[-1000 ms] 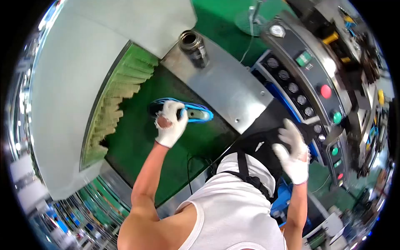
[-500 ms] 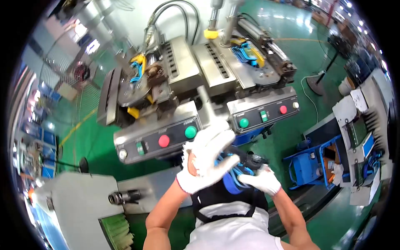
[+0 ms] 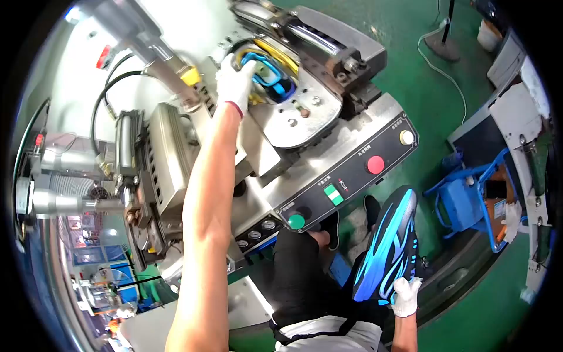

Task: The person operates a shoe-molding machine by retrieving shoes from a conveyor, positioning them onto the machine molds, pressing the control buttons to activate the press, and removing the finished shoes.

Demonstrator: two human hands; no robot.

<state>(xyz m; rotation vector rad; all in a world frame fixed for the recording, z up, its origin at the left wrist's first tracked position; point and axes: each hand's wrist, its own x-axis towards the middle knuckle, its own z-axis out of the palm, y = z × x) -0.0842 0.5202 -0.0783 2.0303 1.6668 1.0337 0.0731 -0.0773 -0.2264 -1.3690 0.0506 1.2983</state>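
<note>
My left hand [image 3: 233, 85], in a white glove, reaches up to the machine with its fingers curled at the near side of a blue and black shoe [image 3: 274, 76]. That shoe sits in the machine's fixture beside a yellow pad [image 3: 281, 54]; part of it is behind my fingers. Low on the right, my gloved right hand [image 3: 406, 298] grips another shoe [image 3: 390, 252] by one end. This one is black with bright blue streaks and stands raised, its other end pointing up.
Below the fixture runs a control panel [image 3: 352, 173] with a green button [image 3: 296, 221], a red button [image 3: 375, 165] and a white knob [image 3: 406, 138]. A second machine station [image 3: 167, 155] is to the left. At right stand a blue cart [image 3: 460, 202] and a grey machine [image 3: 522, 123].
My view has turned and moved closer to the right-hand station. The left hand has gone from before the panels up to the fixture's shoe. The right hand's shoe is now farther right, more fully visible.
</note>
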